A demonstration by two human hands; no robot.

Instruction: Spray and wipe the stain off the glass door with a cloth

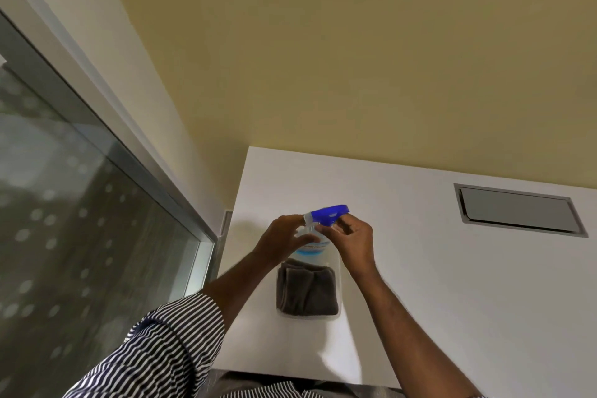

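**Both hands on the spray bottle, cloth waiting beneath**

The spray bottle (311, 236) stands near the far left corner of a white table (452, 300), with both hands at its top. The right hand (353, 241) is wrapped around the neck just below the blue trigger head (329, 212), fingers clamped on it. The left hand (280, 236) has its fingertips together at the white nozzle (307, 218), apparently pinching it, though blur makes the exact contact hard to read. This looks like setting the nozzle to spray before use.

To do it well, the right hand should hold the bottle steady and upright while the left turns only the tip, with the nozzle pointed away from the face and toward the glass.

A folded dark cloth (307, 292) lies on the table touching the bottle's base, on the near side, ready to be picked up. The glass door (80, 220) runs along the left, past the table's left edge; pale spots show on it, but which one is the stain cannot be told. A recessed metal plate (517, 212) sits toward the far right of the table, well apart. Nothing lies between bottle and glass.
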